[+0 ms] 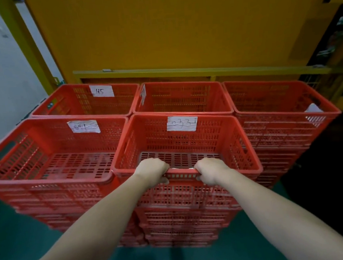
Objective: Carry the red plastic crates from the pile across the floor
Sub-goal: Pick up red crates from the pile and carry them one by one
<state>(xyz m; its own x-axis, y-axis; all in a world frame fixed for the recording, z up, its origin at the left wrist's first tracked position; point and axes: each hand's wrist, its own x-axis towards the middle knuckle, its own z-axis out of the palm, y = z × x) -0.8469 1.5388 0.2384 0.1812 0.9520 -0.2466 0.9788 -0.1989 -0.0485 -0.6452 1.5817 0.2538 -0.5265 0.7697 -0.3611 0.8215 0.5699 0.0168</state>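
Red crate [185,141] sits on top of the front stack, in the middle of the pile on the green floor [20,234]. Left grip [153,170] and right grip [210,171] both hold its near rim, fingers curled over the edge. A paper label [182,123] is stuck on its far wall.

The left hand [152,170] and right hand [210,171] hide their fingertips behind the crate [218,134] rim.
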